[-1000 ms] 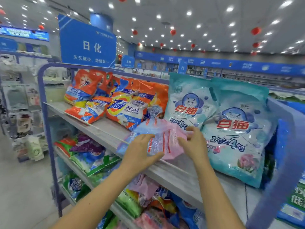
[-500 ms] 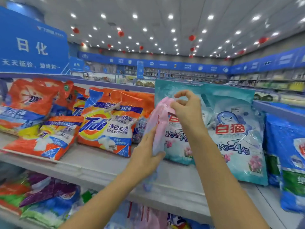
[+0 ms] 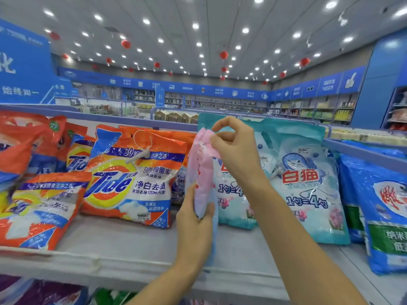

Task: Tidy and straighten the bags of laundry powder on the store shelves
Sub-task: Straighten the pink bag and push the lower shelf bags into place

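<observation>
A slim pink and pale blue bag of laundry powder [image 3: 201, 172] stands upright, edge-on, over the grey top shelf [image 3: 123, 245]. My left hand [image 3: 193, 225] grips its lower part. My right hand [image 3: 233, 148] pinches its crumpled top edge. To its left lean orange Tide bags [image 3: 130, 177], with another orange bag [image 3: 37, 208] lying flat in front. To its right stand two teal cat-logo bags [image 3: 308, 186], partly hidden by my right forearm.
Blue bags [image 3: 383, 205] fill the shelf's far right. A blue rail [image 3: 123, 121] runs behind the bags. Purple and green bags [image 3: 44, 293] lie on the shelf below. Bare shelf surface shows in front of the Tide bags.
The pink bag went from lying flat at the shelf edge to standing upright between the orange and teal bags. My right hand rose to its top; my view moved closer and rightward.
</observation>
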The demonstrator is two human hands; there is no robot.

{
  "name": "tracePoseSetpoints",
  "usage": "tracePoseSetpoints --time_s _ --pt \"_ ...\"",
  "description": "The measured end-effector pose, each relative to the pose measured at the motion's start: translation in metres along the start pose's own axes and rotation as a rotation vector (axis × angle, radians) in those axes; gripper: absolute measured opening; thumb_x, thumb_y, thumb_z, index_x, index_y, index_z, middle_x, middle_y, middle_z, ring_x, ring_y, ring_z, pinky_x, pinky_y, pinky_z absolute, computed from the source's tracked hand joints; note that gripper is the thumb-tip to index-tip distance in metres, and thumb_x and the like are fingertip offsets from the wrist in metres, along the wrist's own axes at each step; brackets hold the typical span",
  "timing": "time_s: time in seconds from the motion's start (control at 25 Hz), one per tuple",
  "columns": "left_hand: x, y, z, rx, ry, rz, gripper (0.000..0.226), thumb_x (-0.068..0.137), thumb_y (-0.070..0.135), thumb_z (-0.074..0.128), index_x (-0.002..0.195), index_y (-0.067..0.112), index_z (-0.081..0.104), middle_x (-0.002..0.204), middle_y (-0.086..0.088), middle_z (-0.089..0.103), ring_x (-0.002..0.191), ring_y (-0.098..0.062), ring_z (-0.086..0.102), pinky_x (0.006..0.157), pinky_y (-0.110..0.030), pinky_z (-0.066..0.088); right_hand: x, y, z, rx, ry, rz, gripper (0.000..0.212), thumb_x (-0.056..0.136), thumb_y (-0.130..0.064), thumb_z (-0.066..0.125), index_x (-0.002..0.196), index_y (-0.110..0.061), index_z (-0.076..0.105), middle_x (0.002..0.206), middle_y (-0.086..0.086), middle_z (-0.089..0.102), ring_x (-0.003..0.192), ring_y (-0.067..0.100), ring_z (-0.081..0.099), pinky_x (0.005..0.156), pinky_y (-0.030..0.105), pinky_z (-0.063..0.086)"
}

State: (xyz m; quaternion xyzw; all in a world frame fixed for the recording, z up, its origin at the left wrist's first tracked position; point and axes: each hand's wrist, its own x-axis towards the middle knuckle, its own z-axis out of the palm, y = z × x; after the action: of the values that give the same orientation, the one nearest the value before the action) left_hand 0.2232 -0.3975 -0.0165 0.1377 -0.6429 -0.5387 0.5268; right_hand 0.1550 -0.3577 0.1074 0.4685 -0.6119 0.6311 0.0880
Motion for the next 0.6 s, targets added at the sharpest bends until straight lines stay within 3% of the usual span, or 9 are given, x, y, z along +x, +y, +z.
tracePoseSetpoints --time_s 0.08,0.2,0.36,0.48,0.6 --pt "-0.007 0.007 0.009 -0.064 0.046 0.033 0.051 0.082 0.006 0.061 0.114 0.04 0.043 0.098 0.047 0.054 0.095 0.028 0.046 0.079 0.004 0.035 -0.008 -0.006 -0.004 0.052 -0.037 -0.063 0.016 0.084 0.005 0.055 0.079 -0.011 0.053 0.053 0.0 0.054 0.042 0.006 0.032 0.044 0.017 0.029" --pt "-0.005 0.016 0.018 -0.143 0.082 0.049 0.052 0.086 0.004 0.06 0.109 0.046 0.04 0.099 0.055 0.046 0.098 0.03 0.043 0.078 0.006 0.032 -0.017 -0.014 -0.008 0.076 -0.082 -0.178 0.018 0.085 0.006 0.057 0.079 -0.011 0.053 0.062 0.002 0.056 0.04 0.003 0.034 0.044 0.016 0.029" --pt "0.018 0.022 0.016 -0.239 0.041 0.039 0.038 0.085 -0.006 0.058 0.103 0.027 0.055 0.09 0.029 0.06 0.081 0.021 0.055 0.07 -0.004 0.046 -0.01 -0.02 -0.029 0.124 -0.127 -0.199 0.004 0.093 -0.006 0.053 0.091 -0.01 0.053 0.063 0.019 0.052 0.052 0.014 0.042 0.05 0.016 0.038" --pt "0.048 0.022 -0.003 -0.28 0.053 0.009 0.029 0.082 -0.008 0.06 0.094 0.019 0.062 0.074 0.018 0.069 0.071 0.004 0.063 0.068 -0.012 0.051 0.006 -0.004 -0.053 0.198 -0.074 -0.088 0.007 0.098 -0.016 0.045 0.097 -0.017 0.052 0.084 0.002 0.068 0.075 0.013 0.064 0.073 0.024 0.054" --pt "0.072 0.022 -0.028 -0.371 0.051 -0.069 0.034 0.081 -0.012 0.057 0.086 0.021 0.06 0.067 0.015 0.07 0.062 -0.001 0.066 0.064 -0.019 0.055 0.018 0.031 -0.075 0.073 0.033 0.057 0.007 0.094 -0.018 0.053 0.1 -0.019 0.05 0.102 0.003 0.068 0.086 0.01 0.063 0.086 0.031 0.052"
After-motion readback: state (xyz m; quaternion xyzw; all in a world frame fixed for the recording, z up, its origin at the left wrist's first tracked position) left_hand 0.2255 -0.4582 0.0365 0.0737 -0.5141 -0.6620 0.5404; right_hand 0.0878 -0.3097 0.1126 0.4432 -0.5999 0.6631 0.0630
